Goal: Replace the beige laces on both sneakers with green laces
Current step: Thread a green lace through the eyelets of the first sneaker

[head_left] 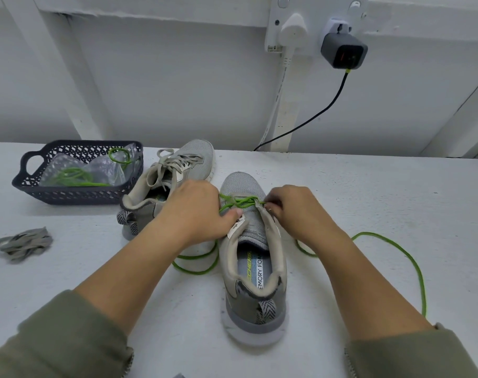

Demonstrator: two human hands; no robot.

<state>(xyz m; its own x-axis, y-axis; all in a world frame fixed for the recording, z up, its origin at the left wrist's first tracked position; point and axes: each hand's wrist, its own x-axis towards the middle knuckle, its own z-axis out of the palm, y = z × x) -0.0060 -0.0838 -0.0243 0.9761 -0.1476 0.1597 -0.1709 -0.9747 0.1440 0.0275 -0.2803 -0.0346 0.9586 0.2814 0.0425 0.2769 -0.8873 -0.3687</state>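
Near sneaker [253,271] stands mid-table, green lace [239,202] through its front eyelets; inside we read "MEMORY FOA", cut off. Right hand [292,208] pinches the lace; left hand [197,211], fingers hidden, seemingly grips the tongue [255,223]. 1 far sneaker [199,156] wears beige laces [175,162].

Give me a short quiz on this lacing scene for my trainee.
1. True or false: the far shoe still wears its beige lace.
2. Where is the spare green lace? A: in the basket. B: inside the far shoe. C: on the floor.
3. What does the right hand pinch?
Key: 1 true. 2 A. 3 The green lace threaded on the near shoe.
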